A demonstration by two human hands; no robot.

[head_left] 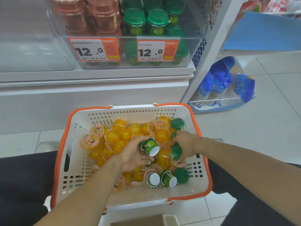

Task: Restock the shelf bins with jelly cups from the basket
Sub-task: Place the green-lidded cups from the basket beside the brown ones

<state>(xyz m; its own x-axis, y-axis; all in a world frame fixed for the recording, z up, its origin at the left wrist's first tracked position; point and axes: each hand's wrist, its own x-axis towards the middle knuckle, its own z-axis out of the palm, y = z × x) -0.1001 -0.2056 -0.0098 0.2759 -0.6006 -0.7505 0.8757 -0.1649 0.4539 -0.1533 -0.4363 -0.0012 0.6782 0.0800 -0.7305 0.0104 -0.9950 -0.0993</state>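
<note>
A white basket with orange handles (78, 160) sits in front of me, filled with several yellow jelly cups (125, 134) and several green ones (169, 178). My left hand (132, 154) reaches into the middle and holds a green jelly cup (149, 146) lying on its side, its white bottom toward me. My right hand (185, 142) is at the basket's right side, its fingers curled round green-lidded cups (175, 151). Above, the clear shelf bin (189, 51) holds green cups (156, 22) on the right and brownish cups (91, 17) on the left.
Two orange price tags reading 12.0 (94, 49) hang on the bin front. A clear bin (32, 51) stands at the left of the shelf. A side rack (221, 101) at the right holds blue packets (219, 79). My dark trouser legs flank the basket on the tiled floor.
</note>
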